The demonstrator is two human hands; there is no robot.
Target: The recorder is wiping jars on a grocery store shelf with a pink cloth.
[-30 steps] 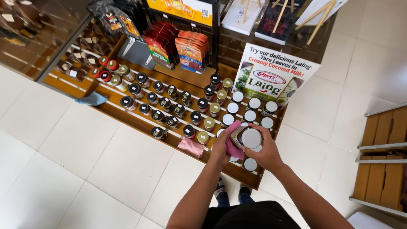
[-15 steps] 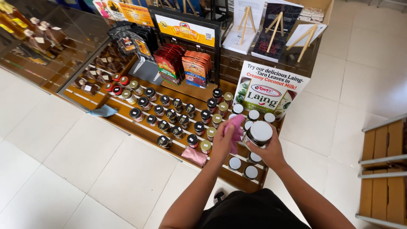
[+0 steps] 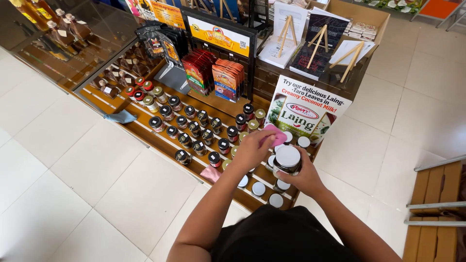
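My right hand (image 3: 303,180) grips a dark glass jar with a white lid (image 3: 287,160), held above the low wooden display shelf (image 3: 160,143). My left hand (image 3: 252,149) holds a pink cloth (image 3: 273,134) against the jar's left side. Below the jar stand more white-lidded jars (image 3: 258,188) on the shelf's near end. Rows of black-lidded jars (image 3: 194,128) fill the shelf to the left of my hands.
A second pink cloth (image 3: 210,173) lies at the shelf's front edge and a blue cloth (image 3: 121,116) at its left. A printed sign (image 3: 307,112) stands behind the jars. Red and orange packets (image 3: 213,77) hang further back. Wooden steps (image 3: 437,208) stand at the right on the tiled floor.
The jar has been lifted a little higher off the shelf in my right hand, and my left hand has brought the pink cloth up along its side.
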